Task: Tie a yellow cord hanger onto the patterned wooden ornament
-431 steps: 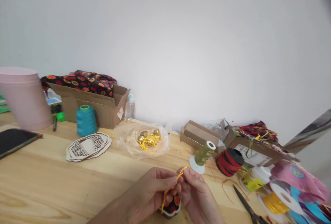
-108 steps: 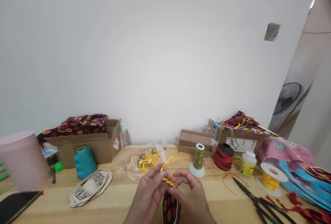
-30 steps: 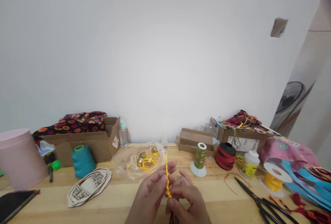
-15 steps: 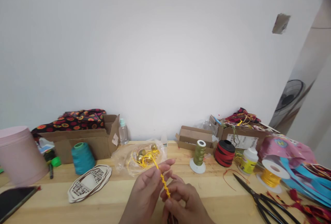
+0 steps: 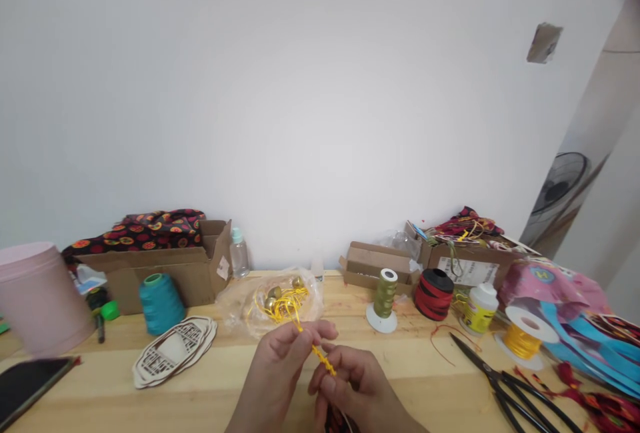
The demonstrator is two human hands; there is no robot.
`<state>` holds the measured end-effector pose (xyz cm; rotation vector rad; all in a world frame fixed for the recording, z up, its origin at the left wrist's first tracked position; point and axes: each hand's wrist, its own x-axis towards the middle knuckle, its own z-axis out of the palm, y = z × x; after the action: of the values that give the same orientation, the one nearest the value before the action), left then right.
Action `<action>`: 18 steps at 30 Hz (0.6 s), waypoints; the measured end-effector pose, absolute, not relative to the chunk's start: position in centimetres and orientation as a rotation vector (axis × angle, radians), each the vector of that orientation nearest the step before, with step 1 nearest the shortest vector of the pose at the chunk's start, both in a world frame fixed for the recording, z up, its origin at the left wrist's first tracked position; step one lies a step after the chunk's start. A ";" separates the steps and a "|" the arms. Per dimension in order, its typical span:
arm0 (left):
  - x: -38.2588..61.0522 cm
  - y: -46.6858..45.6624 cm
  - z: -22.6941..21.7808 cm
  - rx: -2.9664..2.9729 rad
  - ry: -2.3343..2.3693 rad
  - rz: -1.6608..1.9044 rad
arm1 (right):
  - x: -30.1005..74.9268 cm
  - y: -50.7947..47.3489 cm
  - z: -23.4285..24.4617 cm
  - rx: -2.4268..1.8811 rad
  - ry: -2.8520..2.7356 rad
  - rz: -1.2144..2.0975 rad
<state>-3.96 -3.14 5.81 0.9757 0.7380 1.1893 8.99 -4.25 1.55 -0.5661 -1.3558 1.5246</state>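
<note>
A knotted yellow cord (image 5: 324,360) runs between my two hands at the front of the wooden table. My left hand (image 5: 277,366) pinches its upper stretch between thumb and fingers. Lower down, my right hand (image 5: 357,386) closes its thumb and fingertips on the other end. Dark patterned fabric (image 5: 336,418) hangs below the right fingers, with a pale strand beside it; how it joins the cord is hidden. Beyond the left fingertips the yellow cord leads to a clear plastic bag (image 5: 237,306) holding brass-coloured bells (image 5: 273,300) and loose yellow strands.
To the left are a teal thread cone (image 5: 161,305), wooden cut-outs (image 5: 175,352), a phone (image 5: 30,390) and a pink bin (image 5: 43,300). On the right stand a green spool (image 5: 386,296), red ribbon roll (image 5: 434,294), glue bottle (image 5: 480,310) and black scissors (image 5: 495,376). Cardboard boxes (image 5: 165,283) line the wall.
The knotted cord has tilted, its lower end shifting right with my right hand. My left fingers have closed further over its upper part. More dark fabric shows below the right hand.
</note>
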 end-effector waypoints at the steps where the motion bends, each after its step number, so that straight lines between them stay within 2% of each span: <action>1: -3.9 -3.2 5.9 0.954 0.725 1.195 | 9.0 -4.3 1.6 -0.559 -1.369 1.559; 8: -3.5 -3.4 6.3 0.685 0.606 1.226 | 9.4 -5.0 3.8 -0.355 -1.297 1.827; 18: -3.6 -3.0 6.4 0.728 0.611 1.331 | 9.0 -4.4 2.9 -0.237 -1.043 2.009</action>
<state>-3.62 -2.95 6.40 0.7280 0.6107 1.3313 9.02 -4.44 2.93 -0.2374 -1.0431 2.0093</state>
